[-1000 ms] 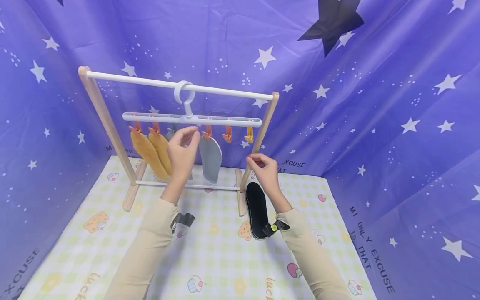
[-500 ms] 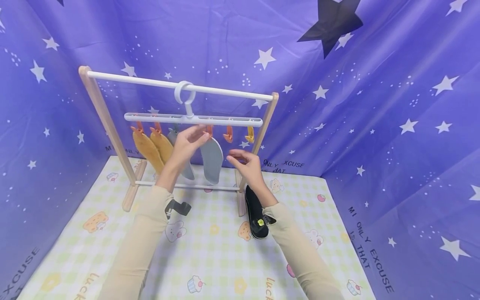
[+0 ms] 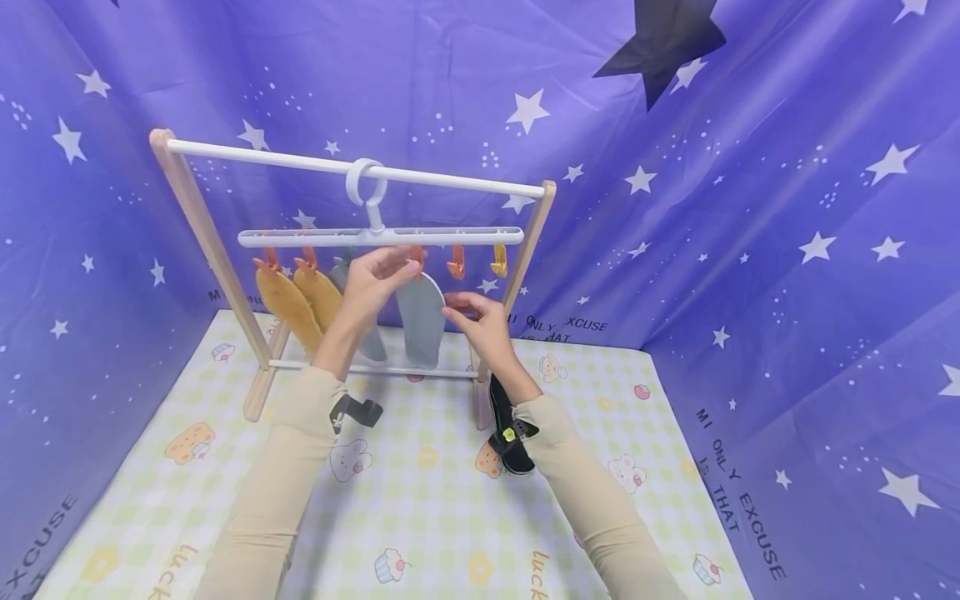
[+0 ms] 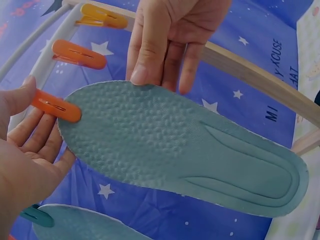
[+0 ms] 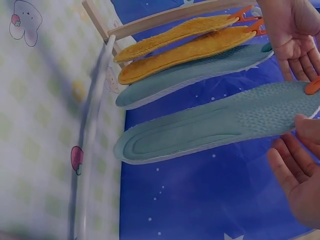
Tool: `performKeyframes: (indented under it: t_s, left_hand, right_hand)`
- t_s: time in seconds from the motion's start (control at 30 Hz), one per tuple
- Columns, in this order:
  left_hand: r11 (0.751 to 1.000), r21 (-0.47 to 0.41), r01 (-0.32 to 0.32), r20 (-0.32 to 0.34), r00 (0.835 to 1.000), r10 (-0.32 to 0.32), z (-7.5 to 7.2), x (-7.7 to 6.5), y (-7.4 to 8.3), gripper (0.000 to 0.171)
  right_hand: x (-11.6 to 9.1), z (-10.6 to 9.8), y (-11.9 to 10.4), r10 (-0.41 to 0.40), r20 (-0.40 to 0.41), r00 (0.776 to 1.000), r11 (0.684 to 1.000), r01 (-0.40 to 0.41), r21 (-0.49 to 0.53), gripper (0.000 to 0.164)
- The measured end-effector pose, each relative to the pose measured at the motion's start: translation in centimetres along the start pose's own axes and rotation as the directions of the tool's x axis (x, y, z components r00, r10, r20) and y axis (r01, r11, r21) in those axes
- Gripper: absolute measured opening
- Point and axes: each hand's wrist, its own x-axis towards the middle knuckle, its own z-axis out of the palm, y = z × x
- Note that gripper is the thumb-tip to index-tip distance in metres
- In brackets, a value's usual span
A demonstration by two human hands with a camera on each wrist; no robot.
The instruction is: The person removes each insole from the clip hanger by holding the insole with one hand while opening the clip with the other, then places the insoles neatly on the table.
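Observation:
A grey-green insole [image 3: 422, 327] with a bumpy front half hangs by its toe end from an orange clip [image 4: 59, 106] on the white clip hanger [image 3: 300, 238]. My left hand [image 3: 367, 287] pinches the tail of that clip, thumb on one side and fingers on the other. With thumb and fingers, my right hand [image 3: 483, 327] pinches the insole's right edge a little below the clip. A second grey-green insole [image 5: 190, 77] and two furry yellow insoles [image 5: 185, 54] hang further left, partly behind my left hand in the head view.
The hanger hooks onto the top rail [image 3: 262, 157] of a wooden-ended rack. An orange clip [image 3: 456, 262] and a yellow clip [image 3: 499, 261] dangle at its right end. A black insole [image 3: 519, 458] lies on the checked cloth [image 3: 420, 517] by the rack's right foot, partly under my right wrist.
My left hand has moved right and up to the orange clip above the grey-green insole. The right hand has come left from beside the rack's post and taken hold of the insole's edge.

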Motion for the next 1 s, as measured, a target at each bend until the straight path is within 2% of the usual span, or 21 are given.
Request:
performKeyframes:
  t_s: [0.2,0.47,0.6,0.77,0.83,1.0]
  left_hand:
    - [0.999,0.023,0.028,-0.041,0.999,-0.027,-0.4,-0.2,-0.1,0.040]
    - [1.000,0.000,0.023,-0.038,0.999,-0.023,-0.7,-0.1,-0.4,0.038]
    - [0.999,0.022,0.033,-0.046,0.998,-0.032,-0.8,-0.2,-0.3,0.038]
    - [0.997,0.057,0.047,-0.077,0.996,-0.043,-0.8,-0.2,-0.2,0.039]
    - [0.997,0.054,0.046,-0.093,0.995,-0.041,-0.7,-0.2,-0.3,0.038]
    - [0.999,0.028,0.034,-0.125,0.992,-0.030,-0.6,-0.2,-0.3,0.038]
  right_hand:
    - [-0.8,0.5,-2.5,0.017,0.015,1.000,1.000,-0.016,-0.009,0.018]
    - [-0.9,1.0,-2.5,0.010,-0.014,1.000,0.999,-0.010,-0.032,0.015]
    - [-0.8,1.1,-2.3,0.018,-0.023,1.000,0.999,-0.019,-0.034,0.015]
    - [-0.1,1.6,0.1,0.058,-0.042,0.997,0.998,-0.059,-0.024,0.017]
    - [0.1,1.8,1.1,0.083,-0.043,0.996,0.997,-0.083,0.003,0.017]
    - [0.0,2.0,1.5,0.115,-0.022,0.993,0.990,-0.113,0.090,0.017]
